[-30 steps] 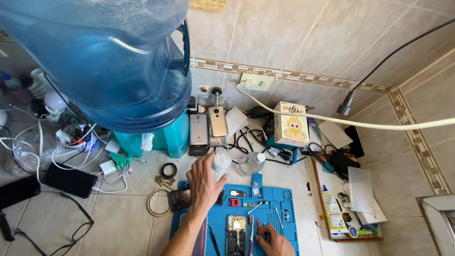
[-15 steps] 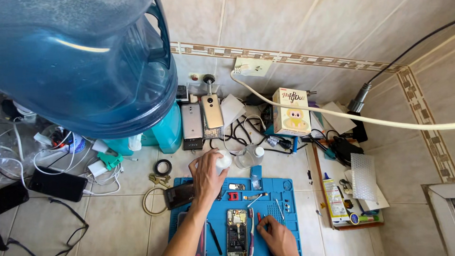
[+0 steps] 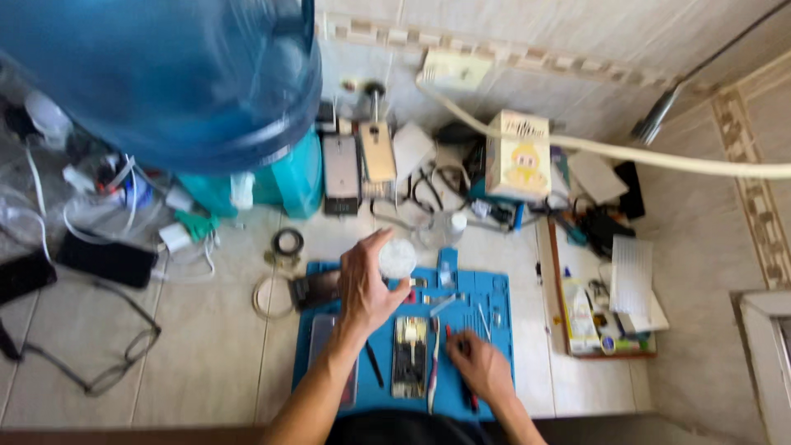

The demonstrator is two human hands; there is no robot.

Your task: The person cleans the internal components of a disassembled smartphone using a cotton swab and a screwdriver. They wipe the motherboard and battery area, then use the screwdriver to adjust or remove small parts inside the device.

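Note:
My left hand is raised over the blue work mat and grips a small clear bottle with a white cap between thumb and fingers. My right hand rests low on the mat, its fingers curled on thin red-handled tools beside an opened phone that lies in the middle of the mat. Tweezers and small parts are scattered on the mat's upper right.
A large blue water jug fills the upper left. Phones lean against the tiled wall, next to a yellow box. Cables, a dark phone and eyeglasses lie left. A tray of supplies sits right. A white hose crosses above.
The view has tilted down and closer. My left hand keeps the small bottle and has drifted toward the mat's middle; my right hand stays on the tools.

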